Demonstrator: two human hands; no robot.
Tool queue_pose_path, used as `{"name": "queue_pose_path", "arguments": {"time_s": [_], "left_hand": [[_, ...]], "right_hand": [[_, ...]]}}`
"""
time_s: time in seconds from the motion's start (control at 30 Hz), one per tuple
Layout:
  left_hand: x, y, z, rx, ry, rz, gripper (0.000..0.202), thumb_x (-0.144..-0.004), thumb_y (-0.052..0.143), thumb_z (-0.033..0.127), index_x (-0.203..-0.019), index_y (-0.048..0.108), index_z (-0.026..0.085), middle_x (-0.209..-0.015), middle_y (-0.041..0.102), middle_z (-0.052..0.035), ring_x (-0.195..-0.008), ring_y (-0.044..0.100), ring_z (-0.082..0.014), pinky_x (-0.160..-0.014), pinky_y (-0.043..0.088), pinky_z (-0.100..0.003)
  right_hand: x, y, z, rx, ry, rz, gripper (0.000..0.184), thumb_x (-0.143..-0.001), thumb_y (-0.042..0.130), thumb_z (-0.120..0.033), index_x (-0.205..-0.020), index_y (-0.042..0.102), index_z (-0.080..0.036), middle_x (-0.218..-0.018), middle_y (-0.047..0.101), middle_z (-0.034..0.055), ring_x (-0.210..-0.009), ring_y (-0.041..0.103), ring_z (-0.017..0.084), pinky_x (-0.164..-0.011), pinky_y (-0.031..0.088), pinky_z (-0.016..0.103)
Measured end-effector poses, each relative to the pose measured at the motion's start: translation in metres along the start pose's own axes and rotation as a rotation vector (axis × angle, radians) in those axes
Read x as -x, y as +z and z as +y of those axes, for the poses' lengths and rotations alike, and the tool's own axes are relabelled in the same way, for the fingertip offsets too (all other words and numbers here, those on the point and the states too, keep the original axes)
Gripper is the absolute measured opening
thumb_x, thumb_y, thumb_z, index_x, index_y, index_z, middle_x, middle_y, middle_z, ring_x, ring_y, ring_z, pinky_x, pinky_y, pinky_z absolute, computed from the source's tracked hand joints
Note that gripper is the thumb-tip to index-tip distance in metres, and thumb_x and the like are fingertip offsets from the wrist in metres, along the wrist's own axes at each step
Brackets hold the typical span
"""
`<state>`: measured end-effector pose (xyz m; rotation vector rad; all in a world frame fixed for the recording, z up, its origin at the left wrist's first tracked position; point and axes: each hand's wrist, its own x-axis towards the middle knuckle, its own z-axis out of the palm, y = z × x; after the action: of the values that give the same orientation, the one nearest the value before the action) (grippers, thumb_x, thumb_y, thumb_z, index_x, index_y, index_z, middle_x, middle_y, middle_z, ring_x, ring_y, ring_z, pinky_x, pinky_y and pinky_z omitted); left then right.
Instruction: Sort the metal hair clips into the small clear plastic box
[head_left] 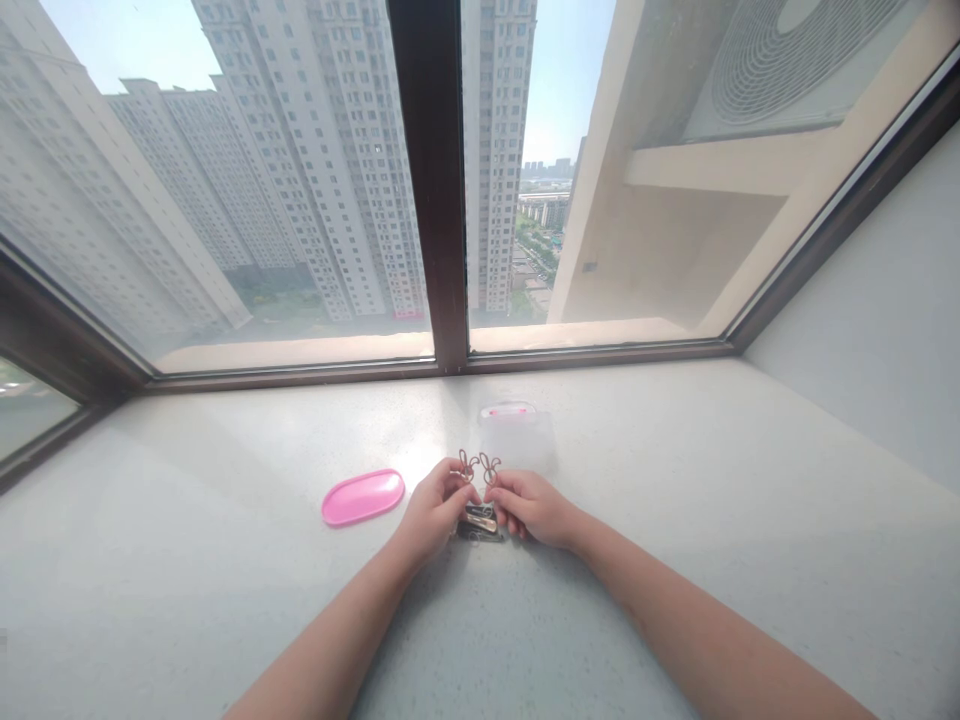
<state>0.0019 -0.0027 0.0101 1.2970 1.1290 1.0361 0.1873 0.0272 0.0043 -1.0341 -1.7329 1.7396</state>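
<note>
- Two hands meet at the middle of the sill [675, 560], close together, both over a small cluster of clips [480, 522]
- left hand [435, 508] has its fingers curled in, thumb and fingertips pinching one rabbit-eared clip [468, 466] that stands upright above the knuckles
- right hand [531, 505] is curled the same way, pinching the second eared clip [490, 468]; the two clips stand just beside each other, nearly touching
- more clips lie flat on the sill between and under the fingertips; how many, I cannot tell
- clear box [517, 436] with a pink strip on top sits just behind the hands
- pink lid [363, 496] lies flat left of the left hand, apart from it
- window [427, 180] runs along the far edge
</note>
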Motion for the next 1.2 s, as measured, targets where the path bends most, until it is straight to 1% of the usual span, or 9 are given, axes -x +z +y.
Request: {"name": "queue_pose_path", "arguments": {"time_s": [0.1, 0.4, 0.57, 0.8, 1.2], "left_hand": [[0.0, -0.0005, -0.0007, -0.019, 0.001, -0.009, 0.022, -0.083, 0.059, 0.031, -0.098, 0.048, 0.018, -0.072, 0.064, -0.0004, -0.058, 0.054, -0.0111, -0.055, 0.041, -0.022], [-0.0012, -0.0024, -0.0049, -0.029, 0.02, -0.024, 0.022, -0.085, 0.057, 0.031, -0.1, 0.048, 0.018, -0.075, 0.065, -0.0014, -0.061, 0.056, -0.0125, -0.058, 0.043, -0.023], [-0.0008, -0.0024, -0.0049, -0.035, 0.014, -0.015, 0.023, -0.084, 0.058, 0.032, -0.099, 0.048, 0.018, -0.074, 0.065, -0.0008, -0.058, 0.054, -0.0109, -0.057, 0.042, -0.022], [-0.0021, -0.0031, -0.0089, -0.01, 0.041, -0.032, 0.023, -0.086, 0.057, 0.03, -0.102, 0.047, 0.018, -0.075, 0.065, -0.0012, -0.063, 0.056, -0.0122, -0.059, 0.044, -0.023], [-0.0013, -0.0034, -0.0102, -0.003, 0.043, -0.031, 0.023, -0.085, 0.057, 0.03, -0.101, 0.048, 0.018, -0.075, 0.065, -0.0011, -0.063, 0.056, -0.0119, -0.059, 0.044, -0.023]], "right_hand": [[-0.0008, -0.0002, 0.0014, -0.009, 0.008, -0.001, 0.022, -0.087, 0.052, -0.037, -0.079, 0.053, -0.016, -0.059, 0.056, -0.0025, -0.041, 0.047, 0.007, -0.036, 0.035, 0.017], [0.0, -0.0004, -0.0016, -0.013, 0.005, -0.01, 0.021, -0.087, 0.052, -0.036, -0.079, 0.053, -0.016, -0.059, 0.055, -0.0028, -0.04, 0.047, 0.006, -0.036, 0.035, 0.015], [-0.0002, -0.0007, -0.0014, -0.017, 0.016, -0.012, 0.02, -0.087, 0.052, -0.035, -0.081, 0.054, -0.016, -0.059, 0.055, -0.0028, -0.041, 0.047, 0.006, -0.035, 0.034, 0.015], [-0.0007, -0.001, 0.0, -0.028, 0.01, -0.018, 0.017, -0.089, 0.05, -0.031, -0.081, 0.054, -0.016, -0.059, 0.055, -0.0024, -0.041, 0.047, 0.006, -0.035, 0.034, 0.015], [-0.0009, -0.0009, 0.0001, -0.022, 0.008, -0.011, 0.017, -0.088, 0.05, -0.031, -0.081, 0.053, -0.016, -0.059, 0.054, -0.0029, -0.041, 0.046, 0.006, -0.036, 0.035, 0.015]]}}
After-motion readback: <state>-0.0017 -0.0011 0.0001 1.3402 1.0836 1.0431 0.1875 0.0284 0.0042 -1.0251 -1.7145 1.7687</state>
